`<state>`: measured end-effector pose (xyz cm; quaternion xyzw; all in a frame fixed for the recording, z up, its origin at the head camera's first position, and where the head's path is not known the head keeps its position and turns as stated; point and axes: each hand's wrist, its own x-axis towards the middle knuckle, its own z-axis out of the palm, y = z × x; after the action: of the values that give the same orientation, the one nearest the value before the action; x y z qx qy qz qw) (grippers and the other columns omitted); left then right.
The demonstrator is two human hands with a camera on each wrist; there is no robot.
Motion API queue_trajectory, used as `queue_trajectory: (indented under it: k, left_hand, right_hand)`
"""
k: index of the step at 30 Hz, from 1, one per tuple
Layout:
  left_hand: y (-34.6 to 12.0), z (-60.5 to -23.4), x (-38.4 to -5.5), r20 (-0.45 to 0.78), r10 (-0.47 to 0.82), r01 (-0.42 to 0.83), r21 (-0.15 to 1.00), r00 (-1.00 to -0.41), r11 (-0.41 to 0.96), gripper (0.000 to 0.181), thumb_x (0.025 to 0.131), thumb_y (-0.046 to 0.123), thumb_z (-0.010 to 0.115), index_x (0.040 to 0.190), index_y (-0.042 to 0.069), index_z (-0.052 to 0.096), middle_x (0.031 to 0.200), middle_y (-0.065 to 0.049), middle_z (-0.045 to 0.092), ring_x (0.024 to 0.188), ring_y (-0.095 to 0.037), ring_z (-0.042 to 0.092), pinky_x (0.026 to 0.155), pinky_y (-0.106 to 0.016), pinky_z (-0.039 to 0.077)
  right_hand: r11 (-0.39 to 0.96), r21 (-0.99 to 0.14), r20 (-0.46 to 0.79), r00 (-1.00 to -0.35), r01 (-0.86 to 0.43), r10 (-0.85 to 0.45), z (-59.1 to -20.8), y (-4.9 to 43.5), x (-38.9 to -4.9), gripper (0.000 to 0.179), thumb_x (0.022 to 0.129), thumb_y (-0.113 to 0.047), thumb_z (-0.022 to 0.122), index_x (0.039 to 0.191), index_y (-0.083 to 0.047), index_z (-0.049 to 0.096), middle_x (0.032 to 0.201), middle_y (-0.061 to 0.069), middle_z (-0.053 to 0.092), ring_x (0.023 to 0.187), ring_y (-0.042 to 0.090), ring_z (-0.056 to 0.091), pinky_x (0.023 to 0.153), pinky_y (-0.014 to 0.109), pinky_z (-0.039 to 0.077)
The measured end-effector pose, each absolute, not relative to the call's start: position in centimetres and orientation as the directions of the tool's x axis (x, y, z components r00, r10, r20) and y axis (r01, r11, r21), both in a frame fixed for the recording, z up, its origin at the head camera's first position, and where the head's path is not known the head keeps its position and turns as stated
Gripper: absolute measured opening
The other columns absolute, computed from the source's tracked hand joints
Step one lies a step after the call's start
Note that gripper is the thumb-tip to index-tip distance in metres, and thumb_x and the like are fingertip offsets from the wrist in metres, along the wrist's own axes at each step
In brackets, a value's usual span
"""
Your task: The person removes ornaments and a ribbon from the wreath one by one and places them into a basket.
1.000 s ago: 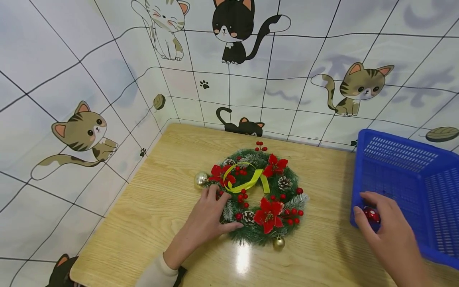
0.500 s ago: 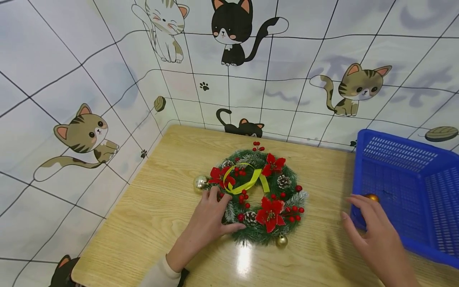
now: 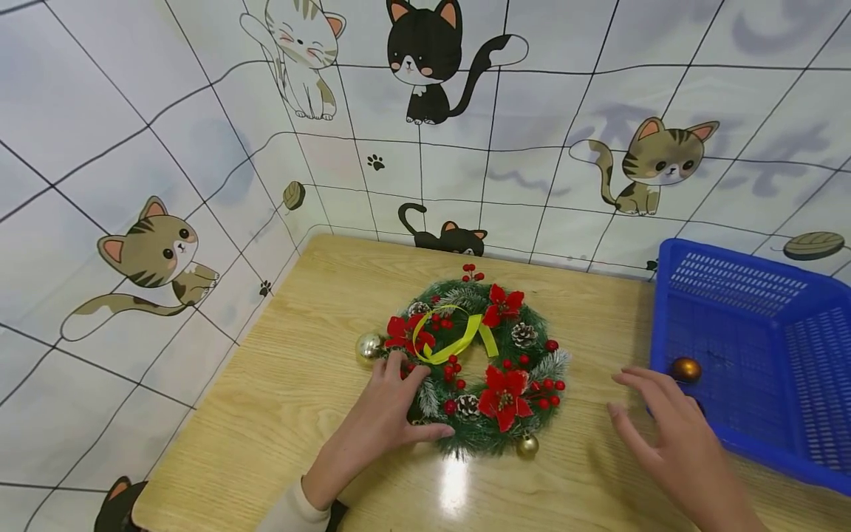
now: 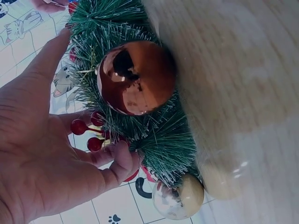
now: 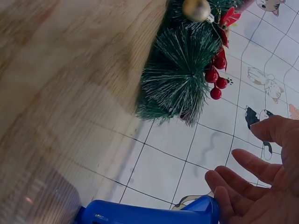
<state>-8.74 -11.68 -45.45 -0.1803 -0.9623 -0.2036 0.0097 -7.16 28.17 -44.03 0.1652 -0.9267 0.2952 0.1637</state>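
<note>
Item: 1 wreath (image 3: 479, 428), flat on the wooden table (image 3: 266, 421), between my 2 hands, presumably so both can reach it. Grip, left hand (image 3: 383, 406): fingers curled onto its left edge, thumb spread apart on the near side; I judge this hold steadies the ring. Grip, right hand (image 3: 678, 443): released, fingers loosely bent, nothing held, just beside the blue basket (image 3: 658, 318).

On or against the wreath: 3 red flowers (image 3: 504, 399); 1 copper bauble (image 4: 137, 78), masked by my left hand in the head view; 1 pale gold bauble (image 3: 369, 347), left; 1 small gold bauble (image 3: 527, 445), near edge. 1 yellow ribbon (image 3: 455, 349), partly over the centre opening, likely an obstruction there.

Basket contents: 1 orange bauble (image 3: 685, 369); my right hand hides part of the near corner.
</note>
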Motion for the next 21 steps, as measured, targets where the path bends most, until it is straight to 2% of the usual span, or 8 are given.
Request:
queue_trajectory:
  k: [5, 13, 19, 21]
  left_hand:
    - [-11.8, -45.3, -8.7, 0.074, 0.335, 0.332, 0.442, -0.939, 0.833, 0.086, 0.081, 0.069, 0.089, 0.139, 0.009, 0.069, 0.135, -0.018, 0.048, 0.115, -0.040, 0.049, 0.084, -0.050, 0.058]
    - [-12.2, -44.8, -8.3, 0.071, 0.389, 0.382, 0.415, -0.918, 0.826, 0.085, 0.081, 0.058, 0.094, 0.145, 0.010, 0.065, 0.134, -0.020, 0.049, 0.116, -0.044, 0.051, 0.083, -0.051, 0.058]
    - [-12.1, -44.7, -8.0, 0.089, 0.408, 0.406, 0.415, -0.909, 0.814, 0.084, 0.082, 0.055, 0.095, 0.145, 0.010, 0.063, 0.133, -0.019, 0.048, 0.111, -0.040, 0.049, 0.082, -0.048, 0.056]
    - [-12.2, -44.7, -7.9, 0.095, 0.412, 0.412, 0.415, -0.906, 0.811, 0.084, 0.082, 0.055, 0.095, 0.145, 0.010, 0.063, 0.131, -0.018, 0.049, 0.109, -0.037, 0.049, 0.080, -0.046, 0.056]
  right_hand:
    - [0.791, -0.453, 0.394, -0.888, -0.412, -0.237, -44.0, 27.8, -7.0, 0.044, 0.094, -0.010, 0.085, 0.135, -0.007, 0.069, 0.142, 0.017, 0.062, 0.125, 0.045, 0.059, 0.090, 0.068, 0.045]
    - [0.806, -0.393, 0.419, -0.866, -0.443, -0.272, -44.3, 27.4, -6.9, 0.047, 0.090, -0.012, 0.089, 0.133, -0.012, 0.070, 0.141, 0.009, 0.064, 0.122, 0.034, 0.064, 0.087, 0.046, 0.049]
    - [0.808, -0.397, 0.383, -0.879, -0.434, -0.284, -44.4, 26.9, -6.9, 0.045, 0.091, -0.012, 0.089, 0.132, -0.012, 0.070, 0.140, 0.011, 0.064, 0.121, 0.037, 0.064, 0.084, 0.062, 0.053]
    - [0.812, -0.399, 0.365, -0.887, -0.425, -0.284, -44.5, 26.7, -6.9, 0.046, 0.091, -0.014, 0.089, 0.132, -0.012, 0.070, 0.139, 0.010, 0.064, 0.122, 0.036, 0.064, 0.085, 0.063, 0.054]
